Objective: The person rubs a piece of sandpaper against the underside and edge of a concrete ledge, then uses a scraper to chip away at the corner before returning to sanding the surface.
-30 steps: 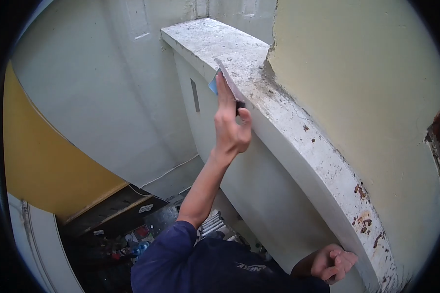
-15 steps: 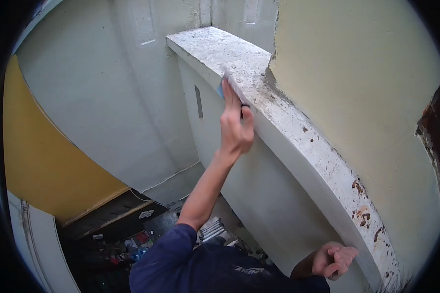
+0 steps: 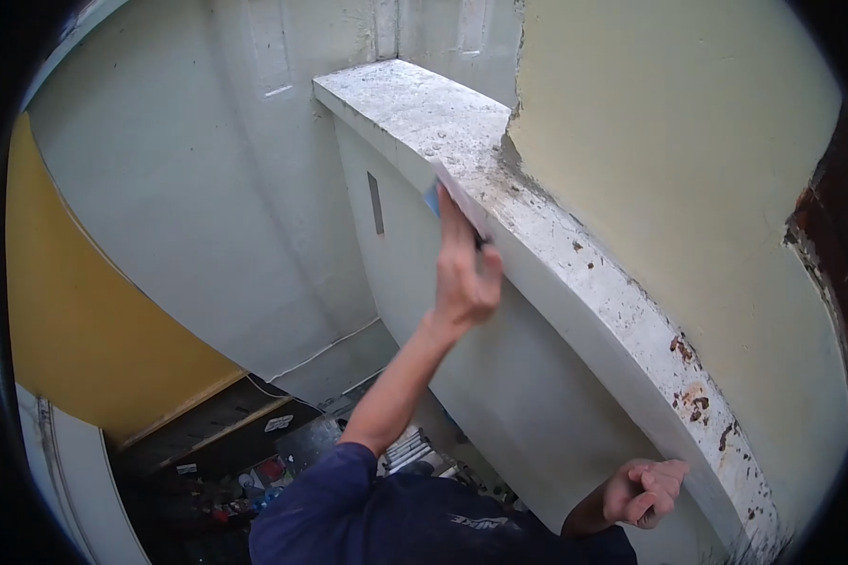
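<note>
My left hand reaches up to the front edge of a white ledge. Its fingers lie straight along a thin flat white-and-blue sheet, pressing it to the ledge's edge, with the thumb bent on the near side. A small dark part shows near the thumb. At lower right, my right hand has its fingers curled in and nothing visible in them. It overlaps the outer side of the ledge in this view.
Crumbs and brown chipped patches mark the ledge top. A cream wall with a ragged edge rises behind. Below stands a pale panel with a narrow slot. A yellow panel is at left; cluttered items lie far below.
My left hand has slid the sheet down and slightly right along the ledge's edge, towards me. The view has shifted slightly. My right hand stays nearly in place, curled.
</note>
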`<state>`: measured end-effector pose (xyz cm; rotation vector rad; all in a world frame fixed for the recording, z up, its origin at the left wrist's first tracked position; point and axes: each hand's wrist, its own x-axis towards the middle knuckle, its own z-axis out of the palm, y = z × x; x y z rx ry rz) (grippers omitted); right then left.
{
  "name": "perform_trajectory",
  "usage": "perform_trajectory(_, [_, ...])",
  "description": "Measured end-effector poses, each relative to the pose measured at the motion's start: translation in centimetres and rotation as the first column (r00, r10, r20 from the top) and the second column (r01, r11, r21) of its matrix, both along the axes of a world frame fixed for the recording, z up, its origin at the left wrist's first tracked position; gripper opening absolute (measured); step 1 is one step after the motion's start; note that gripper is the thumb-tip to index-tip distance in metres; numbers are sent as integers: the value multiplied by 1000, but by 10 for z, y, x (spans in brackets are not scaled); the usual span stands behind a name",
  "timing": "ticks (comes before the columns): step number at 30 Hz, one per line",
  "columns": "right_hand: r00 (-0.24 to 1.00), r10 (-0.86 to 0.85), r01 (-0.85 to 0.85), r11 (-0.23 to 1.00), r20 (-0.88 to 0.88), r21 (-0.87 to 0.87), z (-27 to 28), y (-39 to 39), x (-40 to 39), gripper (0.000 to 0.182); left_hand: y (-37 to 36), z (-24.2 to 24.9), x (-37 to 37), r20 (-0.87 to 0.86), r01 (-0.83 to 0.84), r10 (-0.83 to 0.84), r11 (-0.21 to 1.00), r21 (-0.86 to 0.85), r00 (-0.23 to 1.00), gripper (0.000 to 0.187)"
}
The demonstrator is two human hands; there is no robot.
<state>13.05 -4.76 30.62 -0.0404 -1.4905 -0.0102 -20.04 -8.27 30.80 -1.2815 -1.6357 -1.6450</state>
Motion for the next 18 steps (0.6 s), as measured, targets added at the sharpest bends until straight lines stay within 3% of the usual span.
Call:
perform_trajectory(1, [1000, -2, 2, 1000, 4, 1, 2, -1, 1, 19, 0, 9, -13, 129, 91, -96, 995, 44, 987, 81])
perform_trajectory(4, [1000, 22, -22, 999, 21, -35, 3, -2, 6, 20, 4, 1, -4, 139, 31, -37, 998, 48, 990, 77])
perform_trajectory(6, [996, 78, -79, 996, 34, 33, 0, 3, 5, 17, 7, -11, 3, 36, -2, -1, 998, 68, 999, 73])
perform_trajectory(8, [996, 70, -72, 997, 46, 40, 3, 3, 2, 17, 8, -17, -16, -143, -201, 215, 974, 109, 966, 70])
perform_trajectory(9, [995, 74, -77, 996, 70, 43, 4, 2, 3, 17, 4, -21, -43, 30, -136, 140, 983, -121, 990, 69])
perform_trajectory(10, [995, 77, -80, 996, 71, 42, 4, 2, 4, 17, 3, -12, -37, 31, -138, 143, 983, -122, 989, 69])
perform_trajectory(12, [995, 80, -83, 995, 55, 48, 5, 3, 4, 16, 3, 16, -16, 162, -23, 15, 998, 51, 987, 66])
perform_trajectory(14, [996, 74, -77, 995, 50, 62, 5, 3, 2, 16, 3, -7, -6, 135, -10, 6, 1000, 26, 991, 68])
perform_trajectory(15, [997, 60, -64, 996, 55, 66, 5, 3, 0, 16, 1, -5, -8, -129, -244, 244, 970, 13, 961, 70])
perform_trajectory(16, [997, 61, -64, 996, 53, 65, 4, 2, 0, 16, -1, -6, -9, -375, -460, 446, 886, 56, 812, 74])
perform_trajectory(17, [997, 49, -52, 997, 52, 57, 4, 2, 0, 16, -1, -5, -9, -373, -462, 447, 885, 53, 813, 74])
perform_trajectory(18, [998, 38, -41, 998, 48, 53, 4, 2, -1, 16, 1, 3, -11, -87, -232, 232, 973, 8, 969, 73])
